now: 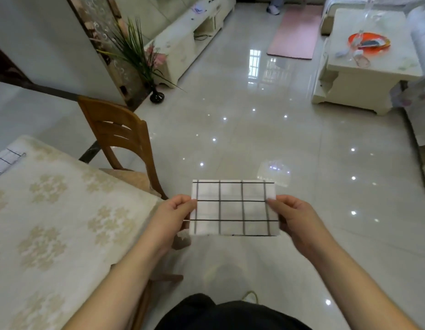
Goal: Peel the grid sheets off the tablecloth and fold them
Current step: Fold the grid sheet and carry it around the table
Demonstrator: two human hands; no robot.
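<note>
Grid sheet point(234, 207) thin, limp, v. light; my left hand point(174, 214) & right hand point(293, 216) pinch its side edges, held taut

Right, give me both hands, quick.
Left hand: closed, pinching the left edge of the grid sheet.
Right hand: closed, pinching the sheet's right edge.

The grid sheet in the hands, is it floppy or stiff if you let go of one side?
Probably floppy: the grid sheet looks thin and see-through, and it stays flat only while the left hand and right hand pinch opposite edges. It likely weighs very little, since fingertips alone hold it. It looks already folded smaller, so it probably bends easily.
</note>
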